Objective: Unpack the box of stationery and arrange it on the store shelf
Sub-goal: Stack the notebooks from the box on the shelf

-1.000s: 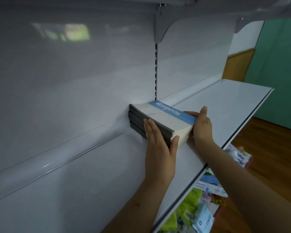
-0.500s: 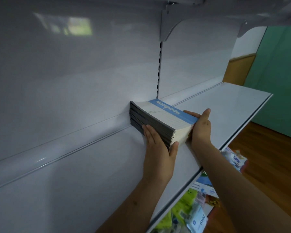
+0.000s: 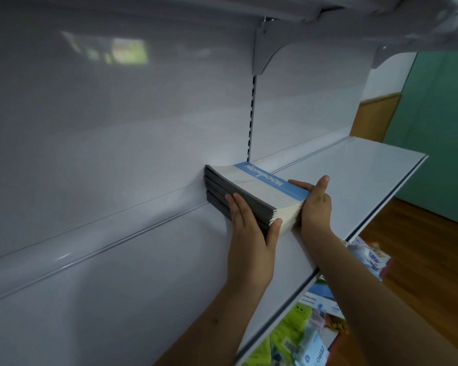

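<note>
A stack of several notebooks [image 3: 262, 188] with grey spines and a blue-banded cover lies flat on the white store shelf [image 3: 360, 175], its far end against the back panel [image 3: 143, 128]. My left hand [image 3: 249, 233] presses straight fingers along the stack's left, spine side, with the thumb at the near corner. My right hand [image 3: 316, 207] rests against the stack's right side, fingers stretched along its edge and thumb raised. The box is not in view.
An upper shelf on a curved bracket [image 3: 265, 56] hangs overhead. The shelf's front edge [image 3: 376, 220] runs diagonally to the right. Below it, a lower shelf holds colourful packaged goods [image 3: 310, 339]. A wooden floor and a green wall lie to the right.
</note>
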